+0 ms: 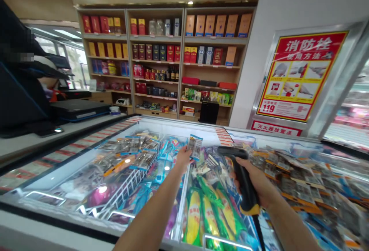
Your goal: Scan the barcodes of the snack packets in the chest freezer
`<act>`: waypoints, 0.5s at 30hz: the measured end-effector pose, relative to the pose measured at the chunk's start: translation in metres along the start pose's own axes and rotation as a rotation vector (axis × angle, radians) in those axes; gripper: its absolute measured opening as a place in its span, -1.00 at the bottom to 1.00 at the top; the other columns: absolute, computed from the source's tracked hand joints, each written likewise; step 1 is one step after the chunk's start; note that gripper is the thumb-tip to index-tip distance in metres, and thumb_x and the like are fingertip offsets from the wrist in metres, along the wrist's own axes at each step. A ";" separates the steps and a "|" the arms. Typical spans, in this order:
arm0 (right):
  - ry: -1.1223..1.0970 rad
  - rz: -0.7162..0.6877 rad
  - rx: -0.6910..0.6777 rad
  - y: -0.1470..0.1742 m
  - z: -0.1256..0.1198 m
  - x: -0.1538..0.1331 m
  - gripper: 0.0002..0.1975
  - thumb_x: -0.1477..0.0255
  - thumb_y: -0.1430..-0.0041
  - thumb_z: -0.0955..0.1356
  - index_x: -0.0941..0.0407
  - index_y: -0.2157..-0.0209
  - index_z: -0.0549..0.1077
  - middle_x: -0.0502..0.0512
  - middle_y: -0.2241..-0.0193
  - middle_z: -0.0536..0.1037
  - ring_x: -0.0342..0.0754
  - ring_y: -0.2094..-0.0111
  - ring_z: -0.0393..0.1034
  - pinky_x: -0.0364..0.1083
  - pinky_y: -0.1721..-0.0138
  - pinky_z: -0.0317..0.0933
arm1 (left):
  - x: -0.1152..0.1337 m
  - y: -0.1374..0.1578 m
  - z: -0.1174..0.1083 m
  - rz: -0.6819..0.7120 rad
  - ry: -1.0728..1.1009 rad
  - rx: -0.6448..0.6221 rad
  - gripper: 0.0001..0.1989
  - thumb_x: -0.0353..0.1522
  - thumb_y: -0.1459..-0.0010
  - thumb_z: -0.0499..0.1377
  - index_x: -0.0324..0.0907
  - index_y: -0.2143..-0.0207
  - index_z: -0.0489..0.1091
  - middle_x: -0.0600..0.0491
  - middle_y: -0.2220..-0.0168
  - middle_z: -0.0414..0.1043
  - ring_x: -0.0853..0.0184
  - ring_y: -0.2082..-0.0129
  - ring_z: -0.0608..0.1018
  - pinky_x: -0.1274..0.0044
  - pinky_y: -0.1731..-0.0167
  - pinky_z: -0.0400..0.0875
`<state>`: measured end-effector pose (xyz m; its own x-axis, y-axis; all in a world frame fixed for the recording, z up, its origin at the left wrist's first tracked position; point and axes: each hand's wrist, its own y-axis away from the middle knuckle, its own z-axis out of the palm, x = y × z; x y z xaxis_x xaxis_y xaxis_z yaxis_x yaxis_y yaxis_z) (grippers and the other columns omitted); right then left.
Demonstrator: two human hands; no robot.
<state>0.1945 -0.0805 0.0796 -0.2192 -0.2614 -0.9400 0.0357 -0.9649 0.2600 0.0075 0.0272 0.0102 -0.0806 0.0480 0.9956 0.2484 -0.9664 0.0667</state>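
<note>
My left hand (183,158) is closed on a small flat snack packet (195,147) with blue edges and grey printing, raised above the glass of a chest freezer (144,125). My right hand (253,180) is wrapped round the grip of a black and yellow barcode scanner (243,178), whose head is turned left towards the packet. A black cable runs down from its handle. Below my hands, behind the glass, lie green and yellow corn-shaped packs (203,212) and blue packs (165,166).
More snack packets (300,182) are heaped at the right, and others (135,147) at the left. A white wire divider (132,185) stands in the freezer. On the left counter are dark checkout devices (80,108); shelves of boxes (155,51) line the back wall.
</note>
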 end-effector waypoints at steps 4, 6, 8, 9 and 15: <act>0.039 0.024 -0.150 -0.007 0.046 0.011 -0.78 0.26 -0.01 0.24 0.14 0.44 0.31 -0.08 0.72 0.36 -0.22 0.77 0.21 -0.23 0.80 0.14 | 0.005 -0.008 -0.055 0.001 0.309 0.067 -0.71 -0.41 0.09 0.09 -0.11 0.22 0.29 0.07 0.27 0.38 0.41 0.36 0.43 0.57 0.47 0.38; 0.056 0.037 -0.197 -0.009 0.063 0.018 -0.77 0.25 -0.01 0.25 0.15 0.46 0.31 -0.08 0.74 0.36 -0.22 0.78 0.20 -0.23 0.80 0.13 | 0.005 -0.011 -0.068 0.009 0.393 0.071 -0.71 -0.42 0.12 0.11 -0.09 0.25 0.30 0.08 0.28 0.38 0.42 0.37 0.43 0.56 0.46 0.39; 0.098 0.060 -0.207 -0.008 0.074 0.025 -0.76 0.24 -0.01 0.24 0.15 0.47 0.31 -0.08 0.76 0.34 -0.22 0.80 0.19 -0.24 0.81 0.12 | 0.005 -0.013 -0.074 0.002 0.447 0.067 -0.72 -0.42 0.13 0.12 -0.09 0.26 0.30 0.09 0.29 0.37 0.43 0.39 0.43 0.54 0.45 0.41; 0.122 0.073 -0.200 -0.006 0.077 0.027 -0.76 0.24 -0.01 0.24 0.16 0.48 0.30 -0.08 0.78 0.34 -0.23 0.81 0.18 -0.24 0.82 0.11 | 0.004 -0.014 -0.074 -0.009 0.465 0.065 -0.71 -0.42 0.13 0.12 -0.09 0.26 0.30 0.10 0.28 0.37 0.45 0.41 0.43 0.53 0.45 0.41; 0.163 0.067 -0.167 0.003 0.084 0.033 -0.76 0.26 -0.03 0.22 0.17 0.50 0.30 -0.08 0.80 0.33 -0.24 0.82 0.16 -0.25 0.81 0.09 | 0.004 -0.017 -0.073 -0.048 0.481 0.063 -0.69 -0.44 0.10 0.08 -0.10 0.22 0.29 0.09 0.27 0.35 0.49 0.47 0.41 0.51 0.45 0.42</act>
<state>0.1056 -0.0901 0.0683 -0.0508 -0.3122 -0.9487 0.2089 -0.9322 0.2956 -0.0677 0.0250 0.0084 -0.5271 -0.0444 0.8486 0.2898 -0.9482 0.1304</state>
